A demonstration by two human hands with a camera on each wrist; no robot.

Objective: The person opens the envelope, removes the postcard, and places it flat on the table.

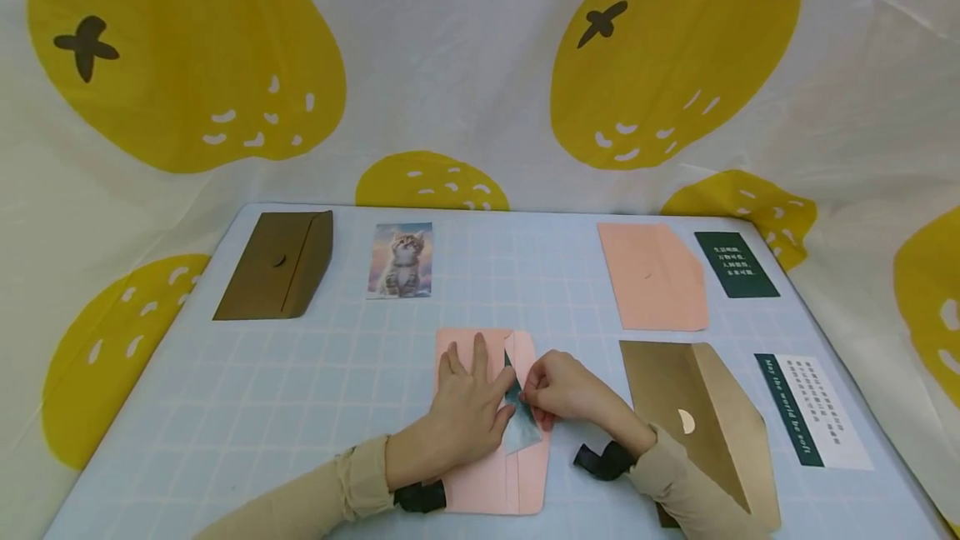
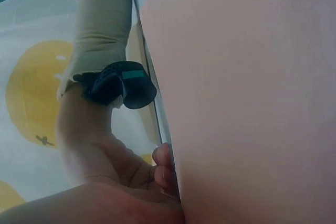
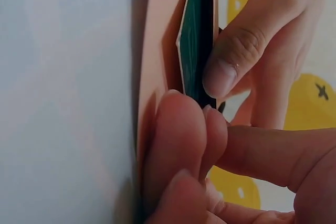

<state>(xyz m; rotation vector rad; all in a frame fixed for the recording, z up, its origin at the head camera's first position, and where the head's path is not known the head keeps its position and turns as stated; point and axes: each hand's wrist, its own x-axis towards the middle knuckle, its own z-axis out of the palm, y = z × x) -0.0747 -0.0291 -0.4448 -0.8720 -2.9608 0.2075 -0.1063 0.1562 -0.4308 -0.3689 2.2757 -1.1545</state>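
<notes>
Pink envelope [image 1: 480, 473] lies flat on the table [image 1: 300, 423], near the middle of the front edge, its flap side to the right. A teal card [image 1: 522, 436] sits at its opening: a slanting corner shows over the flap, and the rest is out of sight past the pocket's edge. The left hand [image 1: 465, 407] rests palm down on the envelope, fingers spread, thumb and index reaching the card. At the card's right edge is the right hand [image 1: 564, 387] — thumb and fingertips drawn together, pinching that edge; in the right wrist view the fingertips bunch around one end of it.

Right of that hand lies a gold envelope [image 1: 667, 390], flap open, partly under the right sleeve [image 1: 678, 473]. Beyond it are a white card [image 1: 821, 411] with a green band, a second pink envelope [image 1: 652, 277] and a green card [image 1: 737, 265]. Far left lies a brown envelope [image 1: 266, 269] — a kitten picture [image 1: 403, 263] just right of it.
</notes>
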